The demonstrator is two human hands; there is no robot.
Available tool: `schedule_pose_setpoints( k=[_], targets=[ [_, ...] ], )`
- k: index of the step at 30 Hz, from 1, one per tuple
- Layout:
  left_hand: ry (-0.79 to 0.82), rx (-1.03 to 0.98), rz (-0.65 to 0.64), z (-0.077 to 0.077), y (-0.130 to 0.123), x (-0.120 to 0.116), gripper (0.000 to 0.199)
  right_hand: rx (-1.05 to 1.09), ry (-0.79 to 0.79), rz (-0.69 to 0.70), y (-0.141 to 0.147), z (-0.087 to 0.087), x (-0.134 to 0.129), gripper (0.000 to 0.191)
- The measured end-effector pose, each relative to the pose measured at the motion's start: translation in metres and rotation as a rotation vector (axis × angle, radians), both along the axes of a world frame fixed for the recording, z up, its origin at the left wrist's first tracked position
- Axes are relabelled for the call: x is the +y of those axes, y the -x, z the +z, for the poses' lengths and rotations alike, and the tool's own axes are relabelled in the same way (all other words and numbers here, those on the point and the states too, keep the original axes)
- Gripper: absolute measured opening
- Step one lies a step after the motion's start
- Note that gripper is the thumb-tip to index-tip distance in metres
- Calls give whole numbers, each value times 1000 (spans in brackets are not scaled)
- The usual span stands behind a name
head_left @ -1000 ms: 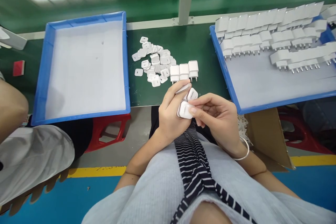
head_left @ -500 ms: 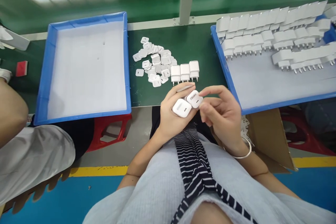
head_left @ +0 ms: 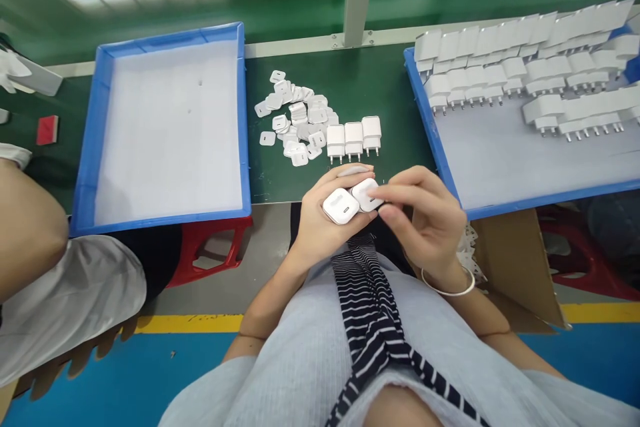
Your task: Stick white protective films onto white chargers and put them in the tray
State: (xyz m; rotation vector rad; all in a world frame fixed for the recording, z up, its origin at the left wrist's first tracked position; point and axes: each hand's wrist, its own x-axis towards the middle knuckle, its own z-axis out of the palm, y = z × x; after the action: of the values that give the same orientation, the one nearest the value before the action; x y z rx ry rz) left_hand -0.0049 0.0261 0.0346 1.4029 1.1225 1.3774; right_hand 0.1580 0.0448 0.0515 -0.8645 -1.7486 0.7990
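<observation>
Two white chargers sit side by side in my left hand [head_left: 320,220], their slotted end faces turned up: one [head_left: 340,207] on the left, the other [head_left: 367,195] on the right. My left fingers wrap round them. The index finger of my right hand [head_left: 430,223] rests on the right charger's face, with the thumb close to its lower edge. Just beyond my hands, three white chargers [head_left: 353,139] with prongs toward me stand in a row on the green table [head_left: 285,180]. Beside them lies a loose heap of small white square caps [head_left: 300,113].
On the left is a blue tray [head_left: 245,147] with a white liner. Another blue tray [head_left: 433,133] on the right holds rows of chargers [head_left: 480,83]. A co-worker's arm [head_left: 30,227] is at far left. A cardboard box [head_left: 520,260] stands below the right tray.
My right index finger has moved left onto the right charger's face, covering part of it. Both held chargers have shifted slightly left.
</observation>
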Motion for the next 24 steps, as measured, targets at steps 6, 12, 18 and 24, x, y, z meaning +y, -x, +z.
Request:
schedule_pose_setpoints(
  k=[6,12,18,24],
  targets=[
    [-61,-32,-6,2,-2,2,39,-23,-281,57,5,-4,-3,34],
    [-77,-17,14,5,-5,0,39,18,-157,36,7,-4,-5,32],
    [-134,82,43,6,-6,-3,39,54,47,100,8,2,-6,29],
    [-198,176,79,7,-7,-5,31,157,249,131,9,5,-8,32]
  ],
)
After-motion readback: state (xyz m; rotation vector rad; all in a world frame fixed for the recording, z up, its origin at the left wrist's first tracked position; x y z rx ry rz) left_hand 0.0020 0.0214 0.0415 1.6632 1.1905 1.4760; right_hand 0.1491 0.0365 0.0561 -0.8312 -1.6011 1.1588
